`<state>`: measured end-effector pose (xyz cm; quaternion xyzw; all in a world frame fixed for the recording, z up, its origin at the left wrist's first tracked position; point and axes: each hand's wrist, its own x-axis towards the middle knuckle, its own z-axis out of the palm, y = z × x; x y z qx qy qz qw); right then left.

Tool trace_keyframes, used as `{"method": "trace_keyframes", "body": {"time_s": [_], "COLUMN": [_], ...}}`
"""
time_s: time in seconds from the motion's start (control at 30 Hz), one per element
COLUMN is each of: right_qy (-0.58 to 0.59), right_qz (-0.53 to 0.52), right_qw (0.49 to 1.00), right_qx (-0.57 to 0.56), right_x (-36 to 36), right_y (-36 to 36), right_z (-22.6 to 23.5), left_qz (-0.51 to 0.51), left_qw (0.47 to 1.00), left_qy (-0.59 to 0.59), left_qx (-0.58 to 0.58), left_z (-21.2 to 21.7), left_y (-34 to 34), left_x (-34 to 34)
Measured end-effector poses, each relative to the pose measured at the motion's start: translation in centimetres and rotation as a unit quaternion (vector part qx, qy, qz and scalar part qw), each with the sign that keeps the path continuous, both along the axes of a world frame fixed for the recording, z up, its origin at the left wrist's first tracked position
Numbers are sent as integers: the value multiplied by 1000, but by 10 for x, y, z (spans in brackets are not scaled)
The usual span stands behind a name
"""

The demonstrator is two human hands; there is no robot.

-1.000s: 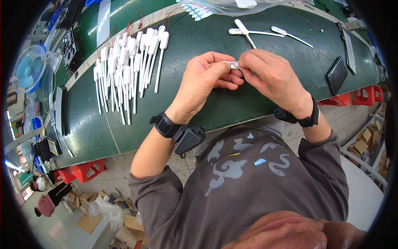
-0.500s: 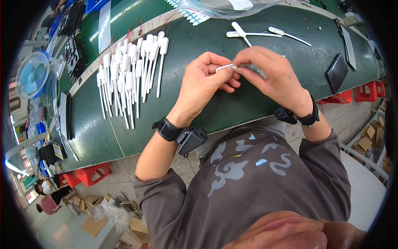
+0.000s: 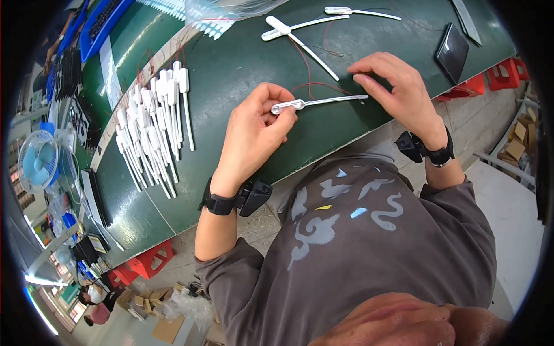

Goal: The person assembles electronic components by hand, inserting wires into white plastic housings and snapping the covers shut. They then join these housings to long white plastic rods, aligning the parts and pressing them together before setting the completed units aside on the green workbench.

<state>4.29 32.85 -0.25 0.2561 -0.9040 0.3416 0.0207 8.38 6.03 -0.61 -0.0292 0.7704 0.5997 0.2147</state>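
Observation:
My left hand (image 3: 254,130) pinches a white plastic stick (image 3: 288,106) by its oval head, between thumb and fingers. The stick's long thin stem (image 3: 334,100) points right, just above the table, and a thin red wire (image 3: 311,86) loops beside it. My right hand (image 3: 398,89) is open just past the stem's tip, thumb and fingers apart. Beyond my hands lie two similar sticks, one crossing the other (image 3: 314,52), and a third stick (image 3: 369,14) farther right. A pile of such white sticks (image 3: 153,121) covers the table to the left, red wires trailing from their far ends.
The green table (image 3: 231,69) runs across in front of me. A clear plastic bag (image 3: 231,10) lies at its far side, and a black flat device (image 3: 452,52) on the right. Red stools (image 3: 151,260) stand below the edge. At far left are a blue tray (image 3: 104,29) and a fan (image 3: 38,160).
My right hand has let go and drawn away to the right. My left hand keeps the stick, its stem now in sight. The whole view has shifted a little.

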Motion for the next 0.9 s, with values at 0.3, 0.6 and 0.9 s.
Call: {"method": "trace_keyframes", "body": {"time_s": [0.3, 0.6, 0.9], "right_qy": [105, 129, 140], "right_qz": [42, 56, 70], "right_qw": [994, 990, 988], "right_qx": [-13, -9, -10], "right_x": [22, 20, 15], "right_y": [12, 17, 16], "right_z": [-19, -23, -23], "left_qz": [-17, -77, -122], "left_qw": [956, 952, 799], "left_qy": [159, 142, 449], "left_qx": [-247, -261, -381], "left_z": [12, 30, 18], "left_y": [11, 3, 7], "left_x": [18, 11, -20]}}
